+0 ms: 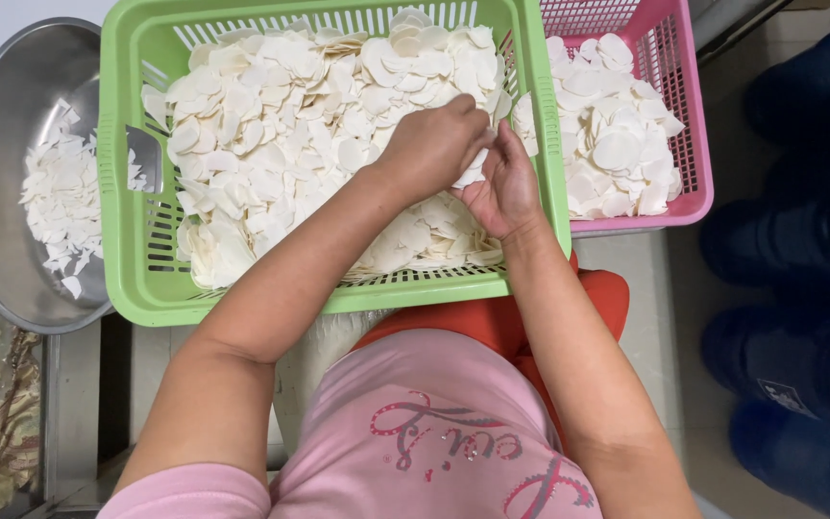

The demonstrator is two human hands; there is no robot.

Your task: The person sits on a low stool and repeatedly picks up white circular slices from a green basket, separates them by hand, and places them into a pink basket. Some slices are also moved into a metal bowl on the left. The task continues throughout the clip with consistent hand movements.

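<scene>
I see thin white chips (pixel 319 106) — smooth, rounded, matte — heaped in the slotted green basket (pixel 127 240). My left hand (pixel 434 144) and right hand (pixel 501 187) pinch a small stack together. Beyond — a pink basket (pixel 689 115), a steel bowl (pixel 2 115).

Slotted basket (pixel 136 279) is the reference. Wafer slices (pixel 280 106) fill it. Metal bowl (pixel 2 125) lies left, touching it; second basket (pixel 689 144) lies right. Both hands (pixel 434 144) (pixel 503 187) rest at its right side.

Bright, even overhead light, sharp focus throughout, soft shadows, with mild glare on the steel bowl (pixel 12 86).
</scene>
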